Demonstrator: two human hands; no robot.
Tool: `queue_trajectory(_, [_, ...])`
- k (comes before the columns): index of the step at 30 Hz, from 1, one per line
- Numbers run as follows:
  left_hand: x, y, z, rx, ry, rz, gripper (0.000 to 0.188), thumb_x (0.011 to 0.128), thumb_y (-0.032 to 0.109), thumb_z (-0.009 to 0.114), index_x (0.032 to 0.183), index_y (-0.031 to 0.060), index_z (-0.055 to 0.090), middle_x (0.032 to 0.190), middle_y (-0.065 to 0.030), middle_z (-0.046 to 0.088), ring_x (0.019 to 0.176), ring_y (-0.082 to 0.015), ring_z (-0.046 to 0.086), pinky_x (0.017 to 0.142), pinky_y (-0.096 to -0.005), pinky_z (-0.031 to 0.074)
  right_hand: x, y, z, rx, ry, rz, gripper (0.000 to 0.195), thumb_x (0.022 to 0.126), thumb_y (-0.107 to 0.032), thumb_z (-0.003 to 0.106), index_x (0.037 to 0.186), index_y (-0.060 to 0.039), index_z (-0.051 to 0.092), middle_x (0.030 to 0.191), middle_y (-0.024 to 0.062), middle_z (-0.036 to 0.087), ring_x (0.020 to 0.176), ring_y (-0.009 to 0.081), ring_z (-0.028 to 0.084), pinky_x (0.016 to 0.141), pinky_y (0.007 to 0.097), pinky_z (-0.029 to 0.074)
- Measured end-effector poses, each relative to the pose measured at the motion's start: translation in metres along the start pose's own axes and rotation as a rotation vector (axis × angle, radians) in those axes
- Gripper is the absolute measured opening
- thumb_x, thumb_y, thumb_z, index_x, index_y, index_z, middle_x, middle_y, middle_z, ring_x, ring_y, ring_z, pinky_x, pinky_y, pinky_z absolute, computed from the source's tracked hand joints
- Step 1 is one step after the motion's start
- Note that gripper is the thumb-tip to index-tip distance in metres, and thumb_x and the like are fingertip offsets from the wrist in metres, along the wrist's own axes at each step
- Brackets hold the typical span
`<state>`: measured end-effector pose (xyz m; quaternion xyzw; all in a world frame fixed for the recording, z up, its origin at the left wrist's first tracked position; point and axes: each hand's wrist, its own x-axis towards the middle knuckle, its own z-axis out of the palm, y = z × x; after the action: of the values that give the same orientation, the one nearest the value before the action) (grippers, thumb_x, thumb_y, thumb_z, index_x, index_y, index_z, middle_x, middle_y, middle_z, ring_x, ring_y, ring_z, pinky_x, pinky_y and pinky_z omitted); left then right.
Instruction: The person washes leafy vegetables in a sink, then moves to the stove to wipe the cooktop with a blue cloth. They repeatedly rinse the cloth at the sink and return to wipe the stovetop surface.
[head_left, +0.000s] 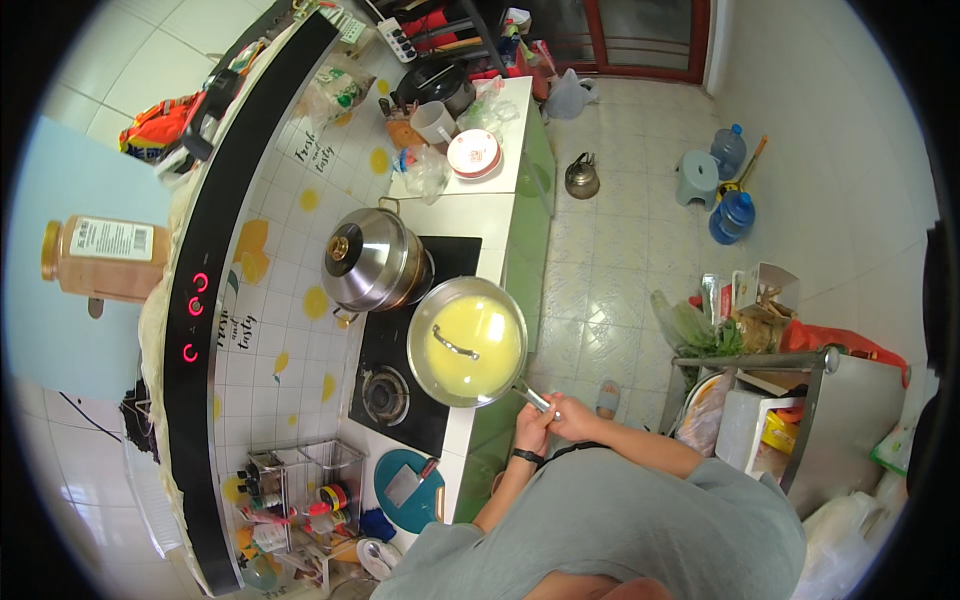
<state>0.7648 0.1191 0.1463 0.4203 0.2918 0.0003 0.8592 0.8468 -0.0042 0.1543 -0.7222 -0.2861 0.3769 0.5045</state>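
A stainless steel frying pan (417, 382) is held out over the front edge of the gas hob (439, 420). A smooth yellow layer (465, 375) covers its bottom; I cannot tell if it is liquid or set. Above the yellow shows an arched metal handle (455, 343), seemingly that of a clear lid. Both hands meet on the pan's long metal handle (534, 396). My left hand (531, 431), with a black band at the wrist, grips it from the counter side. My right hand (574, 417) closes around its end.
A lidded steel pot (367, 259) stands on the rear burner, beside the pan. A cleaver (405, 484) lies on a teal cutting board (386, 465). The range hood (196, 315) overhangs the hob. A kettle (582, 180) sits on the floor; a metal rack (840, 420) stands at right.
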Motion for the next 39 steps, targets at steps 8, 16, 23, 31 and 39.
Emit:
queue_trajectory(8, [0.076,0.005,0.068,0.127,-0.169,-0.103,0.017,0.097,0.007,0.066,0.112,0.005,0.058,0.122,-0.0118,0.067,0.096,-0.0134,0.063,0.088,-0.0286,0.051,0.009,0.032,-0.066,0.069,0.289,-0.013,0.052,0.078,-0.007,0.067,0.129,-0.0007,0.06,0.111,0.0244,0.066,0.104,0.0385,0.065,0.089,0.0423,0.052])
queue_trajectory(16, [0.188,0.023,0.135,0.237,-0.336,-0.196,0.018,0.096,0.004,0.066,0.111,0.0059,0.057,0.121,-0.0118,0.068,0.102,-0.0133,0.063,0.09,-0.0296,0.052,0.057,0.05,-0.154,0.06,0.533,0.006,0.038,0.075,0.0,0.065,0.113,-0.001,0.064,0.103,0.0196,0.068,0.1,0.0352,0.065,0.088,0.0402,0.052])
queue_trajectory(23, [0.308,0.039,0.196,0.275,-0.448,-0.314,0.017,0.096,0.0,0.064,0.111,0.0065,0.058,0.116,-0.0097,0.069,0.099,-0.0133,0.063,0.086,-0.0277,0.053,0.12,0.067,-0.248,0.111,0.682,0.007,0.035,0.073,0.002,0.061,0.108,-0.0012,0.064,0.097,0.0163,0.07,0.089,0.0362,0.067,0.083,0.04,0.053])
queue_trajectory(31, [0.453,0.059,0.27,0.312,-0.538,-0.384,0.021,0.095,-0.001,0.064,0.114,0.0054,0.057,0.114,-0.008,0.069,0.097,-0.0122,0.063,0.082,-0.027,0.054,0.2,0.045,-0.387,0.078,0.819,0.074,0.024,0.075,-0.006,0.063,0.099,-0.0034,0.065,0.084,0.0204,0.067,0.086,0.0427,0.066,0.091,0.0432,0.052])
queue_trajectory(39, [0.597,0.065,0.367,0.371,-0.51,-0.372,0.018,0.095,0.0,0.064,0.111,0.0055,0.059,0.118,-0.0082,0.068,0.102,-0.0142,0.063,0.086,-0.0286,0.052,0.278,0.102,-0.533,0.036,0.792,0.023,0.028,0.076,-0.007,0.065,0.104,-0.0038,0.064,0.088,0.0195,0.069,0.087,0.0405,0.068,0.079,0.0429,0.055])
